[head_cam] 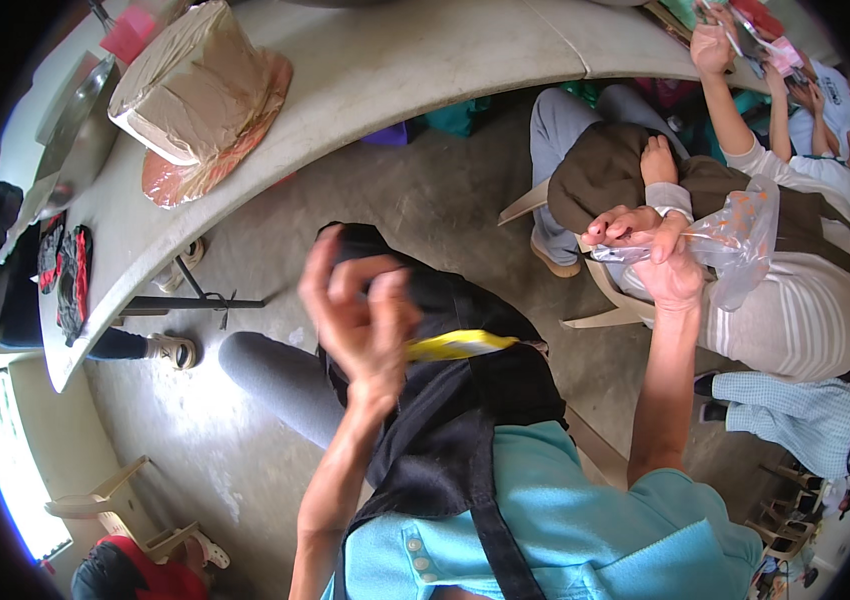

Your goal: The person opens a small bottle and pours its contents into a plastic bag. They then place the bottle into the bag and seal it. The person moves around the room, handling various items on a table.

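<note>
My right hand (pixel 657 259) grips a clear plastic bag (pixel 744 240) with orange smears inside, which looks like a piping bag. Its wide end hangs out to the right, and a narrow transparent part pokes out past my fingers on the left. Over my black apron (pixel 462 300), my left hand (pixel 365 322) is raised with curled fingers, blurred. Beside its palm lies a thin yellow and grey thing (pixel 462 344); whether the hand holds it cannot be made out. On the table to the upper left stands a cake-like block coated in beige icing (pixel 192 97), on a board wrapped in shiny orange film (pixel 233 169).
A curved grey table (pixel 425 52) runs along the top. It carries a metal bowl (pixel 87 127) and black and red gloves (pixel 73 277). A person in a striped top (pixel 792 315) sits close on my right, with others beyond. A plastic chair (pixel 106 502) stands lower left.
</note>
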Demonstrator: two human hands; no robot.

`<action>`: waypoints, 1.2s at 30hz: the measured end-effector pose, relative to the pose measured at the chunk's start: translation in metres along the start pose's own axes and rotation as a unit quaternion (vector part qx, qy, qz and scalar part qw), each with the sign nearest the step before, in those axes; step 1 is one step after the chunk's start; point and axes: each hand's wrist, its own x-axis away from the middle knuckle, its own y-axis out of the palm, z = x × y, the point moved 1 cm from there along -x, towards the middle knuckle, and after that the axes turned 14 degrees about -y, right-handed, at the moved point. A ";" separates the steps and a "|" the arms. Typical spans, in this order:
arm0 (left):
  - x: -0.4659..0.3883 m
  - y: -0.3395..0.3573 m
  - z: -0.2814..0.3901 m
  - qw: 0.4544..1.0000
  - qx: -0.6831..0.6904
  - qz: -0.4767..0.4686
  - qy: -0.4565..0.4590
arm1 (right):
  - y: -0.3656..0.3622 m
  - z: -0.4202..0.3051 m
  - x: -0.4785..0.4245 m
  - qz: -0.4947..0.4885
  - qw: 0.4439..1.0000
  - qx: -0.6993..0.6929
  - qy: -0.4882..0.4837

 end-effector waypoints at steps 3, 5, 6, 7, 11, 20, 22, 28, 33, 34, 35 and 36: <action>0.004 -0.056 0.012 0.993 0.003 0.041 -0.107 | 0.002 0.004 -0.003 -0.004 0.999 0.024 0.038; 0.008 -0.090 -0.006 0.982 -0.105 0.000 -0.155 | 0.001 0.008 -0.001 -0.006 0.999 0.028 0.047; 0.010 -0.105 -0.017 0.969 -0.144 -0.010 -0.199 | -0.001 0.013 0.001 -0.009 0.999 0.013 0.036; 0.013 -0.115 -0.030 0.953 -0.182 -0.022 -0.242 | -0.001 0.017 0.001 -0.011 1.000 -0.001 0.026; 0.019 -0.131 -0.081 0.925 -0.321 0.042 -0.198 | 0.003 0.031 -0.002 -0.007 1.000 0.000 0.021; 0.058 -0.098 -0.062 0.952 -0.149 -0.036 -0.264 | 0.013 0.060 0.009 0.006 0.997 -0.025 0.071; 0.075 -0.103 -0.058 0.946 -0.093 -0.075 -0.303 | 0.013 0.062 0.004 -0.006 0.996 -0.030 0.080; 0.048 -0.112 -0.042 0.951 -0.098 -0.136 -0.258 | 0.005 0.061 0.004 -0.019 0.997 -0.029 0.065; 0.024 -0.008 -0.035 0.878 -0.098 -0.380 -0.274 | 0.006 0.050 0.015 0.013 0.999 -0.005 0.051; 0.026 0.011 -0.043 0.867 -0.095 -0.414 -0.262 | 0.008 0.047 0.015 0.022 0.999 0.000 0.042; 0.027 0.024 -0.053 0.853 -0.082 -0.436 -0.274 | 0.012 0.043 0.012 0.033 0.999 0.009 0.025; 0.028 0.035 -0.059 0.834 -0.076 -0.458 -0.298 | 0.014 0.040 0.012 0.046 0.999 0.018 0.011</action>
